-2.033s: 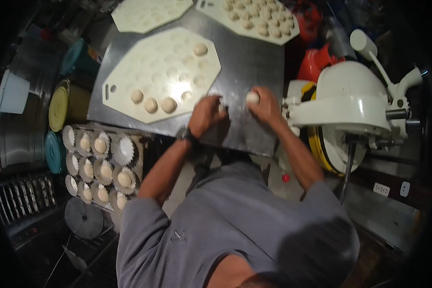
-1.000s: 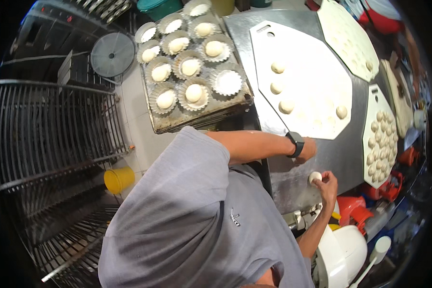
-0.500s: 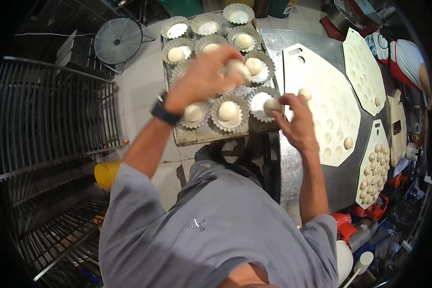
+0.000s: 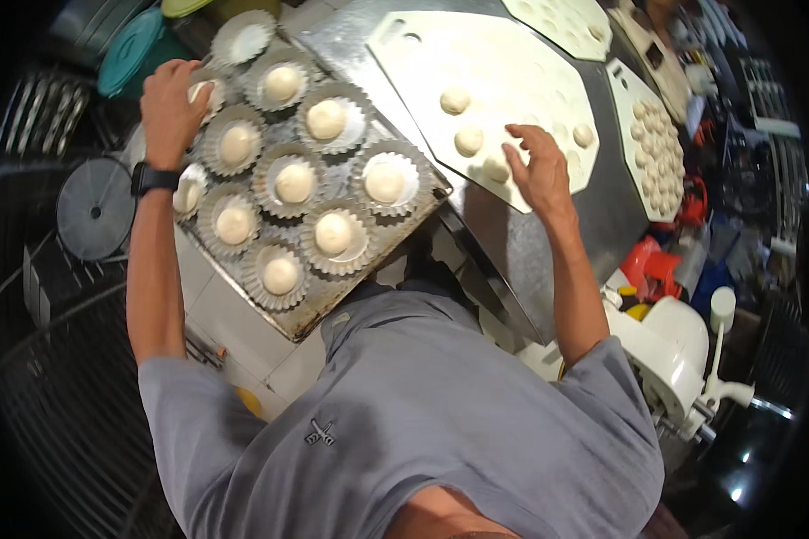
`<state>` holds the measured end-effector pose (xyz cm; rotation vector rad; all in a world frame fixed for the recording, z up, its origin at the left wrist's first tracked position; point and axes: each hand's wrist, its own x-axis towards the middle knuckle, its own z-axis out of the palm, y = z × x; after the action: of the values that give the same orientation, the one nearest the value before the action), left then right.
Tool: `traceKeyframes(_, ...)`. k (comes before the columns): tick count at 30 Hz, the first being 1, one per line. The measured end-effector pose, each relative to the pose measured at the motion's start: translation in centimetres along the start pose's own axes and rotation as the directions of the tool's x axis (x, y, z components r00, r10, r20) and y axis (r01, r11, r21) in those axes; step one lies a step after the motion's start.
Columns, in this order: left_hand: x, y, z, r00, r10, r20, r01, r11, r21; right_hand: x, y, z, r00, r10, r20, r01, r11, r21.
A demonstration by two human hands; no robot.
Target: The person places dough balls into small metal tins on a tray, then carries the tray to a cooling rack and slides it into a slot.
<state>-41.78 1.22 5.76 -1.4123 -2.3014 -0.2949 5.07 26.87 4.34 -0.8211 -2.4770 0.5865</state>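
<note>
My left hand is at the tray's far left, its thumb and fingers closed about a dough ball in a fluted tin; the fingers partly cover it. The metal tray bears several fluted tins, most with a pale dough ball, such as the ball at the right. One tin at the far end shows only a whitish inside. My right hand, fingers apart and curved, hovers over a cream board with round hollows. Beside its thumb lies a dough ball; other balls rest nearby.
A metal table carries the boards. Another board lies beyond, and a smaller one at the right holds many small dough balls. A round fan stands left of the tray; a white machine is at lower right.
My view has turned, and the tray looks slanted. My left hand has moved to the far left tin. My right hand has let go of its dough ball in a tin and moved over the board.
</note>
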Motion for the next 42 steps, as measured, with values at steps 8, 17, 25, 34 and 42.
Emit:
traceKeyframes(8, 5.6, 27.0, 1.9, 0.899, 0.420, 0.123, -0.157, 0.573, -0.804, -2.7, 7.1, 0.8, 0.916, 0.303, 0.262, -0.303, 0.952, -0.041)
traceKeyframes(17, 4.7, 42.8, 13.4, 0.686, 0.607, 0.401, -0.298, 0.737, -0.607, -7.2, 11.7, -4.6, 0.948, 0.281, 0.149, -0.307, 0.931, 0.199)
traceKeyframes(25, -4.8, 59.3, 3.4, 0.624, 0.739, 0.254, -0.064, 0.372, -0.926, -27.5, 21.5, -13.4, 0.823, 0.560, -0.096, -0.568, 0.816, -0.107)
traceKeyframes(34, -7.7, 68.6, 6.9, 0.600, 0.800, -0.031, -0.501, 0.345, -0.794, -23.4, 25.9, -10.2, 0.779, 0.480, -0.404, -0.576, 0.803, -0.156)
traceKeyframes(42, -8.6, 64.0, 5.8, 0.625, 0.778, 0.065, -0.408, 0.396, -0.823, -30.7, 21.9, -11.4, 0.816, 0.468, -0.341, -0.549, 0.811, -0.202)
